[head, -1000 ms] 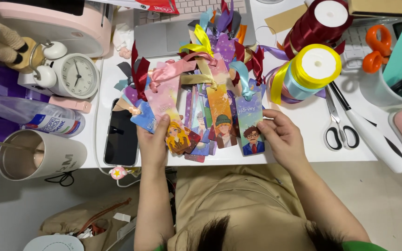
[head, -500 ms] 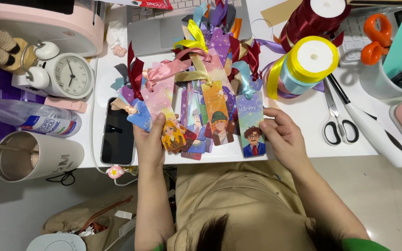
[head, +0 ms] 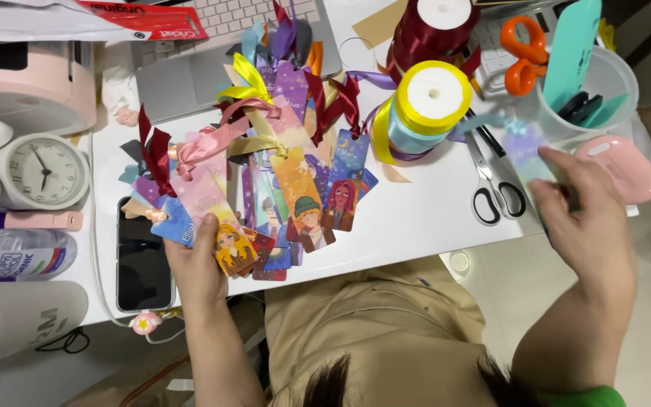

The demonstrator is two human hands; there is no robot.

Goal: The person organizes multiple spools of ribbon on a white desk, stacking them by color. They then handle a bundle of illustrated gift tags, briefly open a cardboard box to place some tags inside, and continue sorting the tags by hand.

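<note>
A fan of illustrated bookmarks [head: 295,203] with coloured ribbons lies on the white desk [head: 416,218]. My left hand [head: 197,264] rests on the near end of the pile, thumb pressing a bookmark with a blonde figure [head: 227,245]. My right hand [head: 589,218] is off to the right, blurred, pinching a pale blue and purple bookmark [head: 525,151] with a light blue ribbon, held above the desk near the scissors [head: 491,181].
Stacked ribbon spools, yellow over blue [head: 427,109] and dark red [head: 435,30], stand behind the pile. A black phone [head: 141,256], a white alarm clock [head: 39,169], a keyboard [head: 250,19], a cup of tools [head: 589,83], orange scissors [head: 525,56] and a pink case [head: 627,166] surround it.
My right hand has lifted one bookmark off the right end of the pile and carried it far to the right. The view has moved closer; my left hand stays on the pile.
</note>
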